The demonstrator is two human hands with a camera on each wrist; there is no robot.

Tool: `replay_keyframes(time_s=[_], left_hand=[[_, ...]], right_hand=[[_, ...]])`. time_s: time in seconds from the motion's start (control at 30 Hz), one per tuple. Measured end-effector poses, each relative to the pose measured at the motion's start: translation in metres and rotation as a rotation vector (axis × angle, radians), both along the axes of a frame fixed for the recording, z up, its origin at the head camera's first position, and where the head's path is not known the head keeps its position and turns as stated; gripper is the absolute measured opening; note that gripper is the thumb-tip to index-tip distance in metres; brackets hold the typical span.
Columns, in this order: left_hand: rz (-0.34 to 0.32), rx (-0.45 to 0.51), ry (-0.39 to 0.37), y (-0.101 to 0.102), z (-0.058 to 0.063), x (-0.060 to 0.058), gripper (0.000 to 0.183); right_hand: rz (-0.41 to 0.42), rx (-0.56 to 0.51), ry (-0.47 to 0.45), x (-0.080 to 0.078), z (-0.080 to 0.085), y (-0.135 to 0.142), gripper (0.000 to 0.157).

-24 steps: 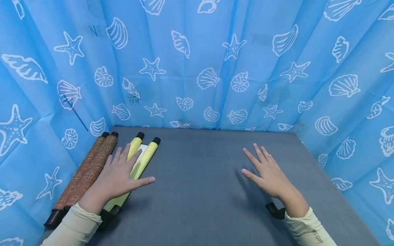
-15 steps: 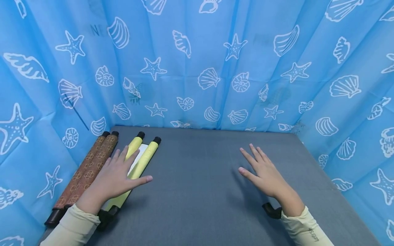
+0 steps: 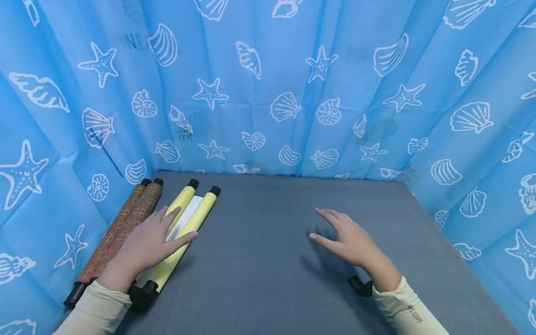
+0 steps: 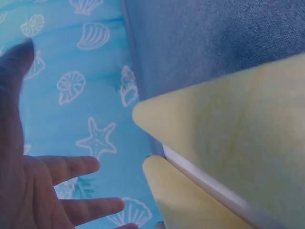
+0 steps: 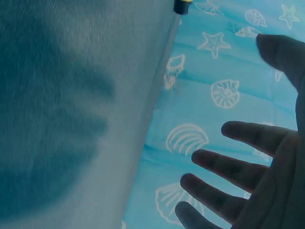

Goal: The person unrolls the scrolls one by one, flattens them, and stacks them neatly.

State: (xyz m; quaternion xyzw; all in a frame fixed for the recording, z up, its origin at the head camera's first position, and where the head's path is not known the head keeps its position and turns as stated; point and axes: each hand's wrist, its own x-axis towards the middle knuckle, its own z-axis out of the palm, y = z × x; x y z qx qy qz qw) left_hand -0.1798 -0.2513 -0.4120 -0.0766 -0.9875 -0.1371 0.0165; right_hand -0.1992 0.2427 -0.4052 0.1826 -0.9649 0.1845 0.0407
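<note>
My left hand point(image 3: 146, 242) hovers over a pale yellow scroll point(image 3: 185, 235) on the left of the table, fingers spread and holding nothing. This scroll has two yellow rolls with black end knobs and a white strip between them. In the left wrist view the yellow rolls point(image 4: 214, 124) lie to the right of the spread fingers point(image 4: 78, 167). Left of it, partly behind my left arm, lies a brown patterned scroll point(image 3: 121, 228). My right hand point(image 3: 351, 242) is held above the grey cloth at the right, fingers extended and apart in the right wrist view, with nothing in them.
A grey cloth-covered table point(image 3: 259, 260) spreads between the hands. Blue curtains point(image 3: 268, 83) with white shells and starfish rise behind it and along both sides. Black wrist mounts point(image 3: 361, 285) sit under each wrist.
Both hands have shifted: the right has moved left and its fingers have dipped; the left has drawn slightly left and lower, uncovering more of the yellow scroll. The scrolls stay in place.
</note>
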Motion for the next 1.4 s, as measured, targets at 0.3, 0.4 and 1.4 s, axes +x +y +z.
replay_keyframes(time_s=[0.3,0.4,1.4], left_hand=[[-0.009,0.056,-0.042,-0.014,-0.004,0.001,0.098],[-0.007,0.095,-0.061,-0.018,-0.006,0.0,0.098],[-0.014,0.238,-0.094,-0.038,-0.02,-0.003,0.08]], right_hand=[[0.055,-0.066,-0.016,-0.006,-0.008,-0.018,0.061],[0.066,-0.093,-0.032,-0.009,-0.009,-0.023,0.058],[0.188,-0.394,-0.273,-0.028,-0.011,-0.085,0.051]])
